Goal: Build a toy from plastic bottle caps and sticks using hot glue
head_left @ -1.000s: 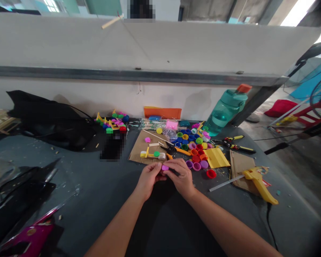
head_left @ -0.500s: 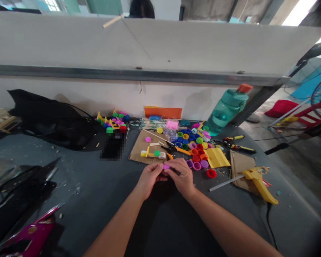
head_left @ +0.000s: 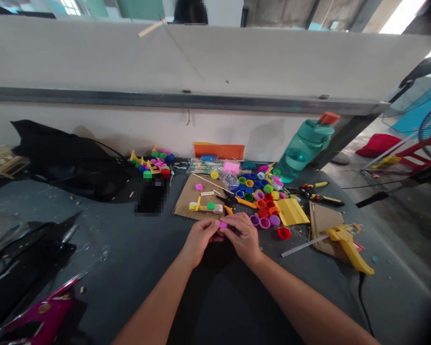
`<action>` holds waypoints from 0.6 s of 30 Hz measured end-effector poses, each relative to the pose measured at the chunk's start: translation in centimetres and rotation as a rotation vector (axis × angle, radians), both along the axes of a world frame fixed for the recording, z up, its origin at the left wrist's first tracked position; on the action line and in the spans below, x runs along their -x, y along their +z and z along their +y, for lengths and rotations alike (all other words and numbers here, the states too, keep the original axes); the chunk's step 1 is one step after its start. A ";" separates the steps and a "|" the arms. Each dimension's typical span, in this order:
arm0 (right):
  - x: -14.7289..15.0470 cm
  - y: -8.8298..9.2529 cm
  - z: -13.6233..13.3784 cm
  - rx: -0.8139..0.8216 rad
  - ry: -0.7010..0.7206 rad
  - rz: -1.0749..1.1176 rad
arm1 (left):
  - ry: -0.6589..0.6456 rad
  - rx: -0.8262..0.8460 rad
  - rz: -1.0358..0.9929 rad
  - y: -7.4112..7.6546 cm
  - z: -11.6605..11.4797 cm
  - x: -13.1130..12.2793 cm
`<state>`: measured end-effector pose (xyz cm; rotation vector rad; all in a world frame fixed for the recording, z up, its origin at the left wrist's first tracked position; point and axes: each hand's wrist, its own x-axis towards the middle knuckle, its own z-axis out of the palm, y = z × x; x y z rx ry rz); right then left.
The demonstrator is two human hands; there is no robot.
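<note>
My left hand (head_left: 198, 241) and my right hand (head_left: 243, 237) meet over the dark table (head_left: 136, 268), fingertips pinched together on a small pink bottle cap (head_left: 223, 224). Both hands are closed around it. Just beyond them lies a piece of cardboard (head_left: 188, 203) carrying a small stick-and-cap model (head_left: 204, 207). A heap of coloured bottle caps (head_left: 260, 194) sits right of the cardboard, close to my right hand.
A yellow glue gun (head_left: 348, 244) rests on cardboard at the right, cord trailing toward me. A teal water bottle (head_left: 303, 148) stands at the back right, a black bag (head_left: 68, 160) at the back left. Finished cap models (head_left: 153, 164) sit by the wall. Pliers (head_left: 318, 194) lie right.
Hardly anything differs: both hands stay pinched on the pink cap in the same spot, with only slight finger shifts.
</note>
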<state>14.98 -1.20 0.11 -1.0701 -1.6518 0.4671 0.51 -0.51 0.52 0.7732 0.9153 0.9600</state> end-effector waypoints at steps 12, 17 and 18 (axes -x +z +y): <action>0.0 0.0 0.1 0.011 0.003 -0.014 | 0.042 -0.021 0.085 -0.1 0.2 0.1; 0.1 -0.2 0.2 0.029 -0.004 -0.026 | 0.066 -0.027 0.113 -0.2 0.3 0.0; 0.1 -0.2 0.2 0.029 -0.004 -0.026 | 0.068 -0.022 0.118 -0.1 0.3 0.0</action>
